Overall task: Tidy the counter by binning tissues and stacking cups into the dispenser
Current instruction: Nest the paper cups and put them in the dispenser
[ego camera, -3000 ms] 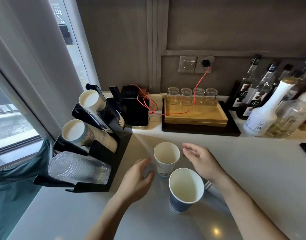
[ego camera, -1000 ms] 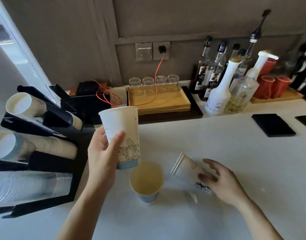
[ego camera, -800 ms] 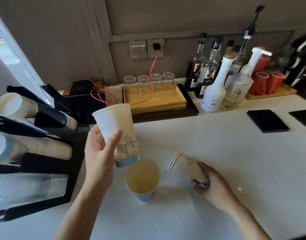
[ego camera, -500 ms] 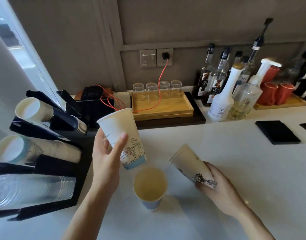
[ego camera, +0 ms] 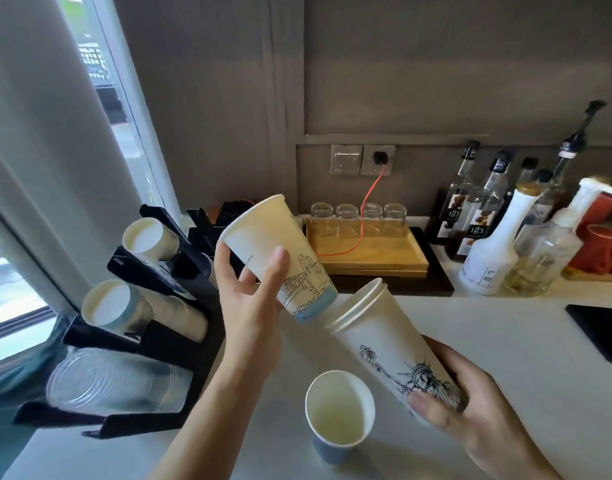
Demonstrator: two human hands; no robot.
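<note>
My left hand (ego camera: pixel 252 306) grips a white paper cup with a bridge drawing (ego camera: pixel 280 254), tilted, its blue base pointing down-right. My right hand (ego camera: pixel 470 407) holds a small stack of white cups with a statue drawing (ego camera: pixel 384 341) by the base, rims tilted up-left. The bridge cup's base sits right at the stack's open rim. A blue paper cup (ego camera: pixel 339 417) stands upright and empty on the white counter (ego camera: pixel 505 341) below both hands. The black cup dispenser (ego camera: pixel 166 327) at left holds rows of paper cups and clear plastic cups.
A wooden tray (ego camera: pixel 370 254) with several upturned glasses and a red cable sits at the back. Syrup bottles (ego camera: pixel 488 251) and red cups crowd the back right. A black coaster (ego camera: pixel 598 330) lies at right. A window and curtain stand behind the dispenser.
My right hand lifted the statue cups off the counter and tilted their rims up. My left hand tipped the bridge cup and brought its base to that rim.
</note>
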